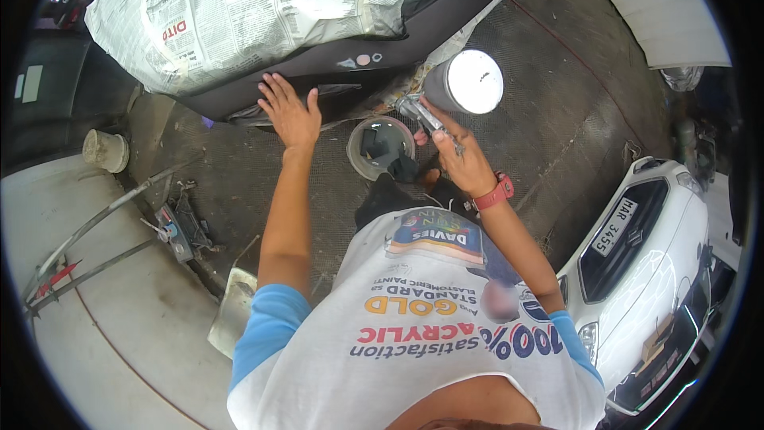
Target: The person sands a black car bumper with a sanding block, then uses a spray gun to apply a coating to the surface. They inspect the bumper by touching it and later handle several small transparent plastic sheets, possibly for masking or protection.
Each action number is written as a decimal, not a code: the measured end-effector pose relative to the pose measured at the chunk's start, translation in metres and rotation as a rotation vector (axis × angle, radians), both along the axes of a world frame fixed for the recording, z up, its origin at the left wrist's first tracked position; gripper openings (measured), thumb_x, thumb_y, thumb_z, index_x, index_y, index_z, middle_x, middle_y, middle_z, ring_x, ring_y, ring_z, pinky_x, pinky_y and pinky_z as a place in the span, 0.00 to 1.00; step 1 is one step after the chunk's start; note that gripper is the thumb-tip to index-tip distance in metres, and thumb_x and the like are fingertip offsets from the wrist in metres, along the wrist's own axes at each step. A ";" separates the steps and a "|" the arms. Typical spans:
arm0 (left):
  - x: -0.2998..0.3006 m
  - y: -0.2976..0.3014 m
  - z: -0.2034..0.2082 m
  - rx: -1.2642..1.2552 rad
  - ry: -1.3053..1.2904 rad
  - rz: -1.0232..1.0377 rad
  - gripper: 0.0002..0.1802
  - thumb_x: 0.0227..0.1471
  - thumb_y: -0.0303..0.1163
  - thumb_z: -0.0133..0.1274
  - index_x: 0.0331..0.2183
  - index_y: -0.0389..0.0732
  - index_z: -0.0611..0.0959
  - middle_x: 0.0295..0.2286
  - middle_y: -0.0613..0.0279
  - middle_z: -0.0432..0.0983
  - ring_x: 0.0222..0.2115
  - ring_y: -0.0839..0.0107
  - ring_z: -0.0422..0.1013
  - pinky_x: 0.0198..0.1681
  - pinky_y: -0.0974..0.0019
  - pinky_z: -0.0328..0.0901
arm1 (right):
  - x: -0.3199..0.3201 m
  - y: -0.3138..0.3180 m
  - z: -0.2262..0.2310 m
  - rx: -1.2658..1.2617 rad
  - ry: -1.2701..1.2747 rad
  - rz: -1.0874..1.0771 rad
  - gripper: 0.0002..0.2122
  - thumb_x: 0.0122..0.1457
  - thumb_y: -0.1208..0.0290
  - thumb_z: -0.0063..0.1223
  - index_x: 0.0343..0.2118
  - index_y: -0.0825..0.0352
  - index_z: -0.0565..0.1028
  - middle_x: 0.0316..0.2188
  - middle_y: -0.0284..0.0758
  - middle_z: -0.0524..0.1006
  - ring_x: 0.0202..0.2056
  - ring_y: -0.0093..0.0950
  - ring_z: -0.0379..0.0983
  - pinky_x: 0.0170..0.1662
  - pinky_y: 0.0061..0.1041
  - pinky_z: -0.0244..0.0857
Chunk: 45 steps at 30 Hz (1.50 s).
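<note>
My left hand (293,115) rests with its fingers spread on the dark grey body panel (310,68) of a vehicle part. Newspaper (263,12) taped over the part covers its upper side. In my right hand (465,161), fingers are wrapped round a metal spray gun (430,121), its front end toward the panel. A grey cup with a round white lid (475,81) appears beside the gun's front; its joint with the gun is hidden. Below the gun, a round tub (357,161) holds murky liquid and dark pieces I cannot identify. A pale patch (364,60) marks the panel.
A white car (656,247) stands at the right. On the left are a dirty white bucket (106,151), a grey metal device (176,231), a bent metal frame (76,247) and a large pale panel (103,310). A thin red line (577,52) crosses the floor.
</note>
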<state>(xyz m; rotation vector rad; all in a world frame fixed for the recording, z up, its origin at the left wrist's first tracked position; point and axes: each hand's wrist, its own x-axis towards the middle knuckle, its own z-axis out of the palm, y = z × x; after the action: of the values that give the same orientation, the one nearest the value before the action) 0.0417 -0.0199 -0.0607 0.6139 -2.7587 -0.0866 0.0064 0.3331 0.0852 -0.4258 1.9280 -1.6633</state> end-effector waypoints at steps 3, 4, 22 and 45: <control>-0.028 0.041 -0.004 0.083 0.046 -0.025 0.52 0.69 0.61 0.45 0.74 0.29 0.52 0.72 0.23 0.38 0.75 0.31 0.36 0.76 0.35 0.34 | 0.000 -0.013 0.000 -0.006 0.006 -0.051 0.27 0.76 0.56 0.47 0.72 0.63 0.67 0.38 0.37 0.84 0.41 0.24 0.79 0.53 0.28 0.71; -0.038 0.063 0.001 0.075 -0.001 -0.065 0.53 0.68 0.62 0.45 0.73 0.29 0.53 0.73 0.24 0.39 0.74 0.30 0.37 0.76 0.34 0.34 | -0.001 -0.015 -0.001 0.001 0.028 -0.056 0.28 0.76 0.53 0.46 0.73 0.62 0.67 0.38 0.35 0.84 0.36 0.21 0.75 0.46 0.25 0.69; -0.031 0.051 0.015 -0.024 -0.228 -0.302 0.46 0.69 0.59 0.43 0.76 0.45 0.53 0.76 0.61 0.46 0.77 0.56 0.42 0.76 0.35 0.33 | 0.002 -0.014 0.005 0.031 -0.029 -0.142 0.30 0.75 0.49 0.47 0.73 0.60 0.67 0.38 0.29 0.83 0.27 0.13 0.66 0.29 0.17 0.62; -0.064 0.101 0.012 -0.072 -0.263 -0.565 0.46 0.63 0.54 0.55 0.76 0.64 0.55 0.76 0.72 0.44 0.76 0.50 0.38 0.76 0.33 0.36 | -0.004 -0.011 0.011 0.054 0.029 -0.076 0.31 0.75 0.49 0.47 0.72 0.68 0.66 0.40 0.38 0.84 0.43 0.25 0.77 0.55 0.30 0.70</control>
<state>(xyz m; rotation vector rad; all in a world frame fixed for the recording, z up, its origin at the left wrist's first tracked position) -0.0224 0.0811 -0.0487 -0.2029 -3.0879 -0.0325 0.0019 0.3221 0.0959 -0.3626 2.0285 -1.6565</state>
